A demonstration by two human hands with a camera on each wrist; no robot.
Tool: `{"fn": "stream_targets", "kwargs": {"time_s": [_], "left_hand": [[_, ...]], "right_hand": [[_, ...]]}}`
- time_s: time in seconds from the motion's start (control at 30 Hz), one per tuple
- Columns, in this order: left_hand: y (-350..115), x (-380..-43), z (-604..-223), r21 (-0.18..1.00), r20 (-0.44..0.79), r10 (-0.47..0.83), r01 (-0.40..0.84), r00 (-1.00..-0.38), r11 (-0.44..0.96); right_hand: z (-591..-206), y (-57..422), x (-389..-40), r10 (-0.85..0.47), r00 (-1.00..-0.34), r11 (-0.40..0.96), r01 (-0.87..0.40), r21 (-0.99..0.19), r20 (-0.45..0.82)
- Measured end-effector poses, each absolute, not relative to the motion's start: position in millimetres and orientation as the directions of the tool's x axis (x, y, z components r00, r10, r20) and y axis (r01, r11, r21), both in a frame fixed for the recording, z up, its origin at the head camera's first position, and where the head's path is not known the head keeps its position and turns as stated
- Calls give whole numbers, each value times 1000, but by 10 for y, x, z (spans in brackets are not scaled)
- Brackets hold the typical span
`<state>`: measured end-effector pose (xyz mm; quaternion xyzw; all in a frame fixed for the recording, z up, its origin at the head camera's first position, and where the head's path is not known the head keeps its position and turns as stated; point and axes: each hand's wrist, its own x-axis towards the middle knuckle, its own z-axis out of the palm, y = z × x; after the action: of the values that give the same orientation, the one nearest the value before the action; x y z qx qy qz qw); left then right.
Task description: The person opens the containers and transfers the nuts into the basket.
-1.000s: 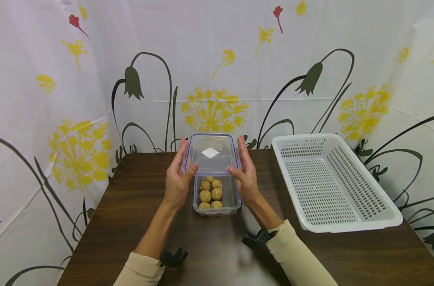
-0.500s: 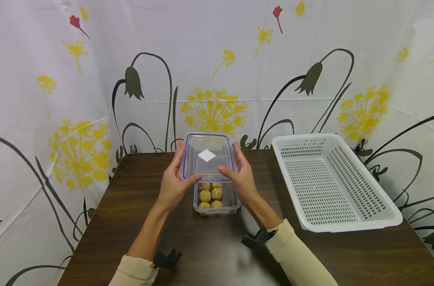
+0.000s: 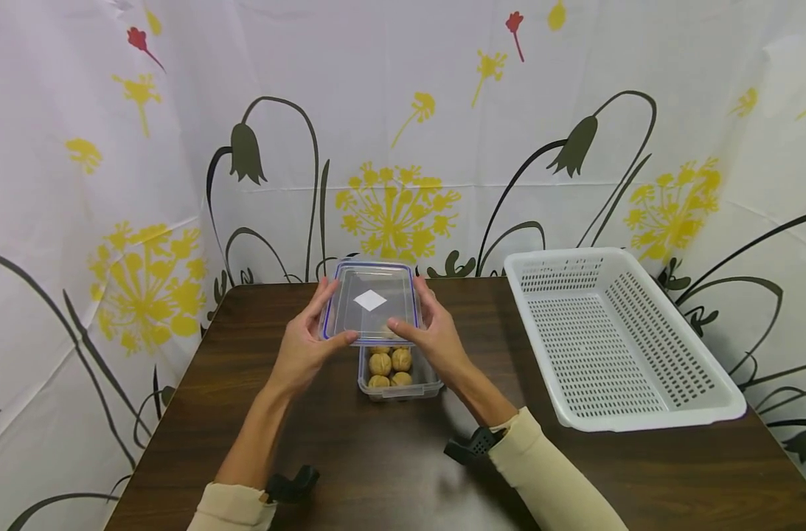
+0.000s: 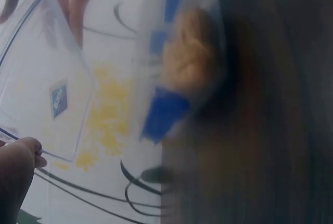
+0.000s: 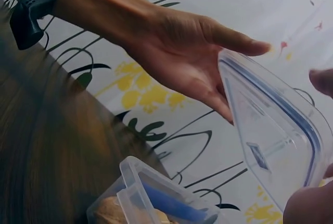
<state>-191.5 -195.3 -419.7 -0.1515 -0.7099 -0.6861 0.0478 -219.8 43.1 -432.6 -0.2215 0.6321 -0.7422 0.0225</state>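
Note:
A clear rectangular lid (image 3: 372, 306) with a blue seal and a white diamond label is held tilted above the table. My left hand (image 3: 304, 343) grips its left side, thumb over the near edge. My right hand (image 3: 439, 335) holds the right side, thumb across the near corner; in the right wrist view that lid corner sits between thumb and fingers. Below and partly hidden by the lid stands a clear plastic container (image 3: 403, 392) on the table. Several walnuts (image 3: 391, 365) lie inside it, blurred in the left wrist view.
A white perforated plastic basket (image 3: 648, 420) stands to the right on the dark wooden table (image 3: 376, 472). Behind the table hangs a flower-patterned curtain (image 3: 403, 133). Black wrist cameras (image 3: 472, 446) sit at the cuffs.
Both hands have moved left and toward me, bringing the lid lower over the container, so fewer walnuts show. The container and the basket stay in place.

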Motion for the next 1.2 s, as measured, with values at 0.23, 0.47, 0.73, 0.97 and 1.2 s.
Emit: {"fn": "stream_targets", "kwargs": {"time_s": [0.23, 0.47, 0.73, 0.97, 1.2], "left_hand": [[-2140, -1873, -4208, 960, 242, 134, 257, -961, 111], [-2343, -1827, -4218, 951, 251, 145, 271, -957, 147], [-2628, -1769, -4268, 942, 286, 174, 309, -942, 128], [-2940, -1704, -4314, 928, 278, 221, 321, -935, 188], [-3222, -1676, -4299, 932, 207, 271, 274, -940, 237]], "right_hand": [[-4359, 364, -2218, -409, -857, -194, -254, -947, 314], [-4376, 238, -2195, -451, -838, -76, -306, -949, 307], [-4383, 26, -2158, -465, -829, 18, -360, -933, 311], [-4430, -203, -2077, -464, -829, 110, -402, -909, 311], [-4454, -464, -1982, -445, -834, 170, -436, -884, 325]]}}
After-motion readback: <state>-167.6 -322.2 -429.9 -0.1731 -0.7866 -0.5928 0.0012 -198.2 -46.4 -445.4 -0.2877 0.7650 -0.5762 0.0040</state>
